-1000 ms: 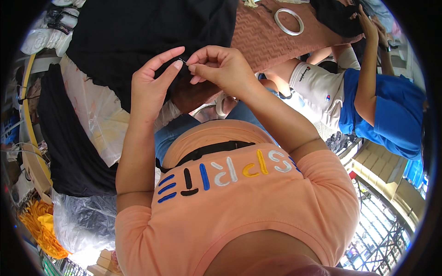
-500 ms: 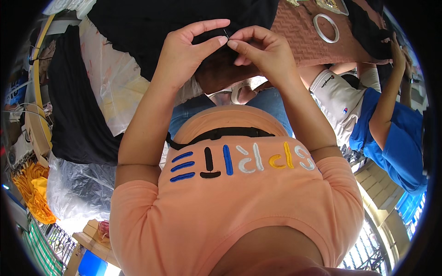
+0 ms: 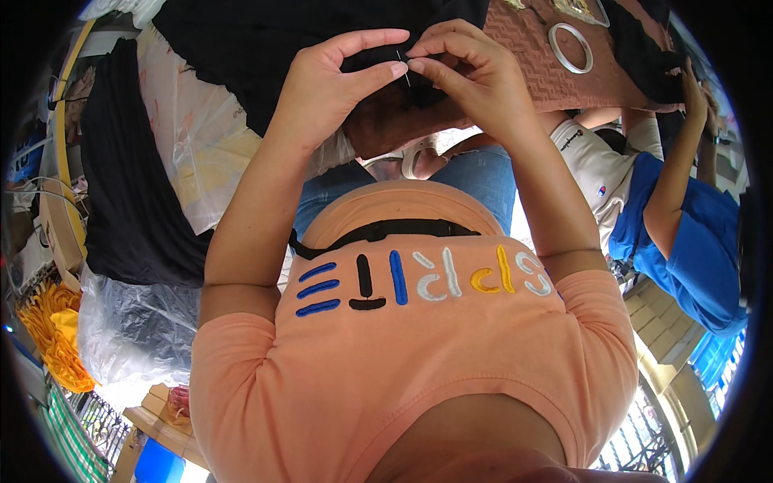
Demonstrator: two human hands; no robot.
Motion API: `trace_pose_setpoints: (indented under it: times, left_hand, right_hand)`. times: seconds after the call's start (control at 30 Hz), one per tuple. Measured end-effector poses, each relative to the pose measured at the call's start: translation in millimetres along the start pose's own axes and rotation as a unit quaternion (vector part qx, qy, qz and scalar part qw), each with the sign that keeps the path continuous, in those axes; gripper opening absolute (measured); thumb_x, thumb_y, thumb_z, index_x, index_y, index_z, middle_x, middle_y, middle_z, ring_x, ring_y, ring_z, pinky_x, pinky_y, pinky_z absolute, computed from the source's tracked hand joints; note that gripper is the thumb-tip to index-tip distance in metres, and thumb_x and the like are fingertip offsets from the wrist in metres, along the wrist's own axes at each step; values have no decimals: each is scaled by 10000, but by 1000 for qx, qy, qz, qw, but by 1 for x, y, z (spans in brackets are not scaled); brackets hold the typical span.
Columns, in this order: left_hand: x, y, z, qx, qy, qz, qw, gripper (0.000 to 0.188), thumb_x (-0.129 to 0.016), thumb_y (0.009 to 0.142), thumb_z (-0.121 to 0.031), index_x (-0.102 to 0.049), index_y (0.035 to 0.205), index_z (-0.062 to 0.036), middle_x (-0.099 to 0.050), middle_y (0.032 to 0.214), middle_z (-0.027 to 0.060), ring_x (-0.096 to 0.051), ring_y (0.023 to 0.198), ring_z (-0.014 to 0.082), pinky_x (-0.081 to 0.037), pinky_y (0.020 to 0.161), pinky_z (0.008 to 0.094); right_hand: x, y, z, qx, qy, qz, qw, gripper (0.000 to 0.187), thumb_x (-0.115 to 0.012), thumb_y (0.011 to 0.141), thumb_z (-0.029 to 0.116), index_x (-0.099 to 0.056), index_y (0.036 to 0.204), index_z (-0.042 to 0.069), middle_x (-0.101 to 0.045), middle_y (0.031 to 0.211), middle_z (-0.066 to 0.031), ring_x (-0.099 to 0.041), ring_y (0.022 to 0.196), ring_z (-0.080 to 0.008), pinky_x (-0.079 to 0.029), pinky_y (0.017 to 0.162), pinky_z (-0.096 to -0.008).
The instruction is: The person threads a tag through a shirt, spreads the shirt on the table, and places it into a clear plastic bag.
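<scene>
A thin needle stands nearly upright between my two hands, above black cloth. My left hand has its thumb tip against the needle; the index finger is stretched out above, and the other fingers are hidden behind the thumb. Close on the other side, my right hand is closed in a pinch, thumb and index fingertips right beside the needle. Whatever lies in that pinch is too small to make out; no thread can be clearly seen.
A brown textured cloth covers the surface ahead, with a white ring on it. To the right, another person in a blue shirt has a hand at black fabric. Black cloth, clear plastic and yellow-orange fabric lie left.
My right hand has shifted slightly up and right, and its fingers have drawn closer together. More of the needle shows between the hands. My left hand has barely moved.
</scene>
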State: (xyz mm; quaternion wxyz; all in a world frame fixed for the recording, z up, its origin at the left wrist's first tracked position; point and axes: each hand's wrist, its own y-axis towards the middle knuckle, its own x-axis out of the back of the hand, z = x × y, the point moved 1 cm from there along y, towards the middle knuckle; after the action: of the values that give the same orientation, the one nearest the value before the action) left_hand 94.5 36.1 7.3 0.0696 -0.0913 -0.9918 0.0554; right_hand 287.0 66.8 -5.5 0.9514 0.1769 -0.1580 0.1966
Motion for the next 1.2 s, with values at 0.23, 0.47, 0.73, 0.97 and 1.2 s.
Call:
trace_pose_setpoints:
  times: [0.23, 0.47, 0.73, 0.97, 1.2]
  left_hand:
    - [1, 0, 5, -4, 9, -6, 1000, 337, -725, 838, -117, -675, 1167, -69, -670, 1086, 8, -577, 966, 63, -440, 893, 216]
    - [-7, -3, 1, -28, 83, -15, 996, 353, -738, 820, -136, -673, 1155, -47, -685, 1052, 10, -592, 958, 61, -445, 889, 215]
    - [-4, -7, -3, -33, 95, -29, 995, 341, -743, 808, -141, -681, 1130, -48, -695, 999, 6, -604, 903, 57, -467, 850, 220]
    - [-8, -7, -1, -60, 140, -48, 987, 375, -752, 801, -144, -665, 1155, -54, -684, 1025, 7, -595, 938, 59, -462, 864, 223]
    - [5, 0, 9, -79, 30, -81, 993, 376, -771, 783, -192, -689, 1141, -110, -700, 1000, 31, -606, 901, 80, -469, 853, 252]
  right_hand:
    - [3, -3, 5, -24, -20, 7, 999, 91, -677, 862, 65, -665, 946, 29, -614, 914, -4, -569, 701, -77, -455, 631, -208]
    - [3, 11, 35, 154, -285, 63, 944, 84, -630, 855, 76, -599, 926, 41, -589, 857, -92, -608, 740, -283, -472, 638, -320]
    - [19, 22, 36, 124, -299, 133, 937, 122, -597, 835, 140, -564, 933, 76, -582, 885, -110, -621, 734, -345, -494, 607, -425]
    - [12, 23, 45, 164, -300, 148, 928, 102, -603, 840, 136, -561, 895, 62, -591, 858, -108, -622, 734, -339, -495, 621, -417]
    - [18, 21, 34, 122, -290, 114, 942, 139, -655, 833, 154, -600, 914, 56, -600, 873, -101, -626, 745, -313, -496, 625, -374]
